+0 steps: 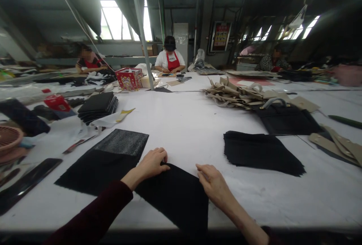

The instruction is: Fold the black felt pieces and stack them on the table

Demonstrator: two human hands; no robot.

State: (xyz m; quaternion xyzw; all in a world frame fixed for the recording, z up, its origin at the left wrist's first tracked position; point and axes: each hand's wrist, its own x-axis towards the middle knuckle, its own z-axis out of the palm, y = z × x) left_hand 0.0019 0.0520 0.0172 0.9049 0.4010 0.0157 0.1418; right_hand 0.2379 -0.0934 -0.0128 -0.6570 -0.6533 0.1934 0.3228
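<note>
A piece of black fabric [181, 192] lies at the front of the white table, its near end hanging towards the table's edge. My left hand [154, 164] is closed on its upper left corner, thumb and fingers pinching it. At its upper right corner is my right hand [212, 182], fingers loosely stretched out and slightly bent beside the fabric's edge. Whether those fingertips grip any cloth is hard to see. Left of my left hand lies another black fabric sheet [93, 173], with a speckled grey panel [121, 142] at its far end. On the right rests a stack of black fabric pieces [260, 152].
Beige straps [237, 94] are heaped behind a black bag piece with a handle [288, 118]. Folded black pieces [98, 105], a pink fan [10, 139] and a red patterned box [129, 78] stand leftward. A metal pole [143, 30] rises mid-table. Co-workers [170, 58] sit across.
</note>
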